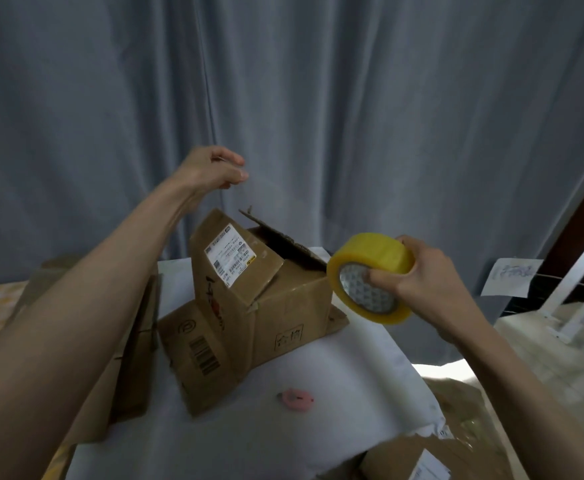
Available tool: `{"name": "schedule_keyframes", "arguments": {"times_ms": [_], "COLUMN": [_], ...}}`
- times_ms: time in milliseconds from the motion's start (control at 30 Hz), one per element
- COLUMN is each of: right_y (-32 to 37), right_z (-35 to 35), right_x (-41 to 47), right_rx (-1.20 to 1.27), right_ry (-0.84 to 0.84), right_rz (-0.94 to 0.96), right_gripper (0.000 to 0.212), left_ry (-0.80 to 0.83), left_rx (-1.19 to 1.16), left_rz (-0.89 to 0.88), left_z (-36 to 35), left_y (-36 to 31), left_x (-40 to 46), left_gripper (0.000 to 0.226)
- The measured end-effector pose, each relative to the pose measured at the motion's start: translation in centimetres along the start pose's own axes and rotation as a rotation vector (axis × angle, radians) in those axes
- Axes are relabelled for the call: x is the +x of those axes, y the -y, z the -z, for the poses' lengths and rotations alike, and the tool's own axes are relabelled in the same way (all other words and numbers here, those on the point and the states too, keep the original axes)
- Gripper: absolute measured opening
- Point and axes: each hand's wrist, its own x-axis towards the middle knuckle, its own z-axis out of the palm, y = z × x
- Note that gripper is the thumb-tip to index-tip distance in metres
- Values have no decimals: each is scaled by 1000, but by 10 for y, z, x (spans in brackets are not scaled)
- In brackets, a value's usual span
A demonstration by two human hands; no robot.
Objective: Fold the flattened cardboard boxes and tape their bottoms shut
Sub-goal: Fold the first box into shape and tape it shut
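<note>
Holding the yellow tape roll (372,277) gripped in the right hand (422,271) and the free tape end seemingly pinched in the raised left hand (211,168), keep the strip taut and lower it onto the brown cardboard box (266,289) flaps.

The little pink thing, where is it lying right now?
The little pink thing lies low in the middle of the head view on the white table cover, just in front of the cardboard box, untouched by either hand.

Two bare forearms, no sleeves, left hand (211,168), right hand (422,271)

The left arm hides part of the flattened cardboard (134,344) beneath it.
</note>
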Motion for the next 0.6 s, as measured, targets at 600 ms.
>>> {"name": "schedule_keyframes", "arguments": {"times_ms": [600], "right_y": [48], "right_z": [-85], "right_x": [99], "right_rx": [951], "right_ry": [-66], "right_rz": [-320], "right_gripper": [44], "left_ry": [-78], "left_rx": [-41], "left_rz": [-31], "left_z": [46], "left_y": [11], "left_x": [63], "left_gripper": [31]}}
